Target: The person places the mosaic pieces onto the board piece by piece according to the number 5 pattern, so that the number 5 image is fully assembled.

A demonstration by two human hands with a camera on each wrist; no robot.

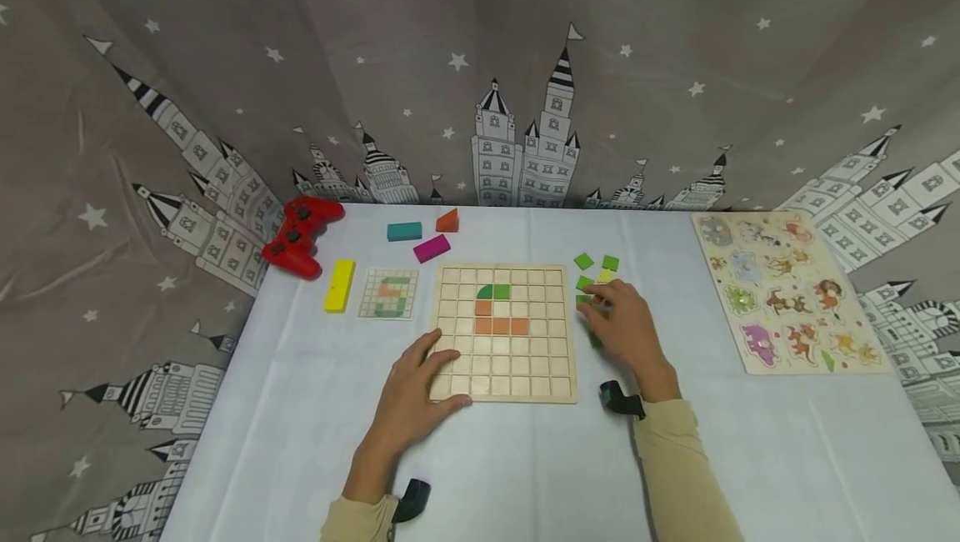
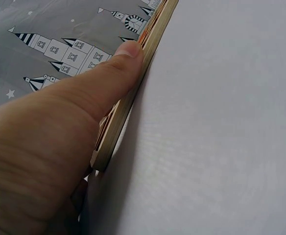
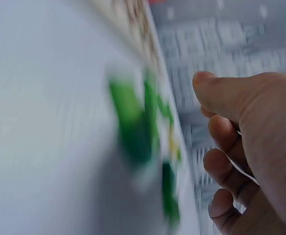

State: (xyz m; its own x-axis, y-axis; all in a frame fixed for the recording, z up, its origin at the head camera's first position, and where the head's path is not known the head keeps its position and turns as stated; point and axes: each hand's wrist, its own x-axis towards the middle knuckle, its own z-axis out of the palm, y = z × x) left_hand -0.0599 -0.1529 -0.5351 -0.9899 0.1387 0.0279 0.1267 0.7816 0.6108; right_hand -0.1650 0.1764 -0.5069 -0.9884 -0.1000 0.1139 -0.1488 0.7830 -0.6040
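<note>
A wooden grid board [image 1: 536, 375] lies in the middle, with a green quarter-round tile [image 1: 485, 293], a green square tile [image 1: 502, 292] and several orange tiles [image 1: 502, 326] in its cells. My left hand [image 1: 412, 388] rests on its near left corner, fingers spread over the left side. In the left wrist view the thumb [image 2: 128, 54] lies along the board's edge. Off the board's right side my right hand [image 1: 626, 329] hovers over loose green tiles [image 1: 584, 261] and a yellow tile [image 1: 604, 275]. Its fingers are bent, and the right wrist view shows nothing between them; green tiles [image 3: 128, 112] there are blurred.
Left of the board lie a small pattern card [image 1: 388, 294], a yellow block [image 1: 340, 286] and a red game controller [image 1: 302, 236]. Teal [image 1: 404, 231], magenta [image 1: 432, 248] and orange [image 1: 447, 221] blocks lie behind it. An animal puzzle board [image 1: 787, 292] occupies the right side.
</note>
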